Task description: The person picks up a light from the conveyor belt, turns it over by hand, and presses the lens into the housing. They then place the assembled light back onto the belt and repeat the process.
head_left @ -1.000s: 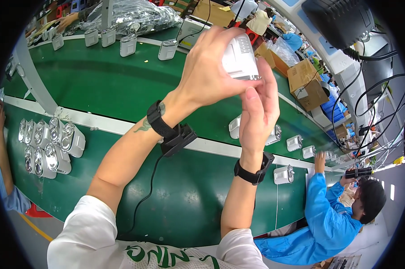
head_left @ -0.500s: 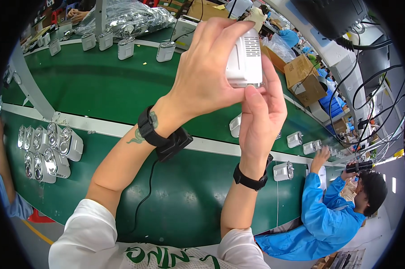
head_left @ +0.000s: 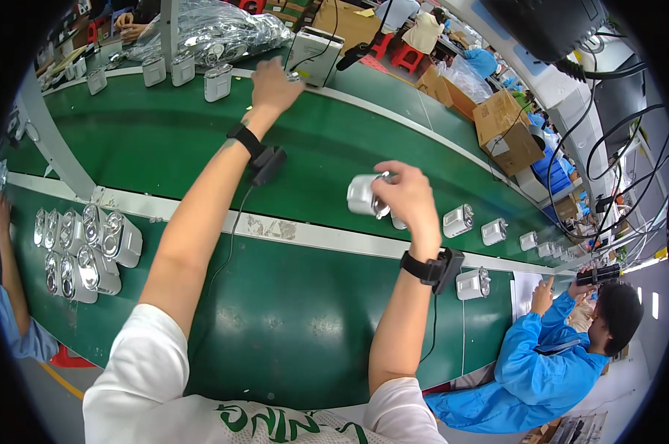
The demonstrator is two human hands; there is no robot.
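Observation:
My right hand (head_left: 408, 194) is closed on the chrome end of a white boxy device (head_left: 361, 194), which is tilted on its side over the green belt (head_left: 201, 155). Farther off to the left, my left hand (head_left: 275, 87) reaches the belt's far edge. Its fingers are closed around another device, mostly hidden behind the hand; only a shiny chrome bit (head_left: 293, 76) shows beside the thumb. Just left of that hand stands a similar white device (head_left: 217, 83). Beyond my right hand, two more devices, one nearer (head_left: 458, 220) and one farther (head_left: 493, 231), lie on the belt.
Several chrome-topped devices (head_left: 90, 259) are grouped at the left of the near green table. A single device (head_left: 473, 284) lies near my right wrist. A metal post (head_left: 53, 140) rises at left. A co-worker in blue (head_left: 512, 370) sits at right; cables hang at upper right.
My hands have parted from the device they held up together. The right hand has lowered it toward the belt; the left has moved away to another device at the far edge.

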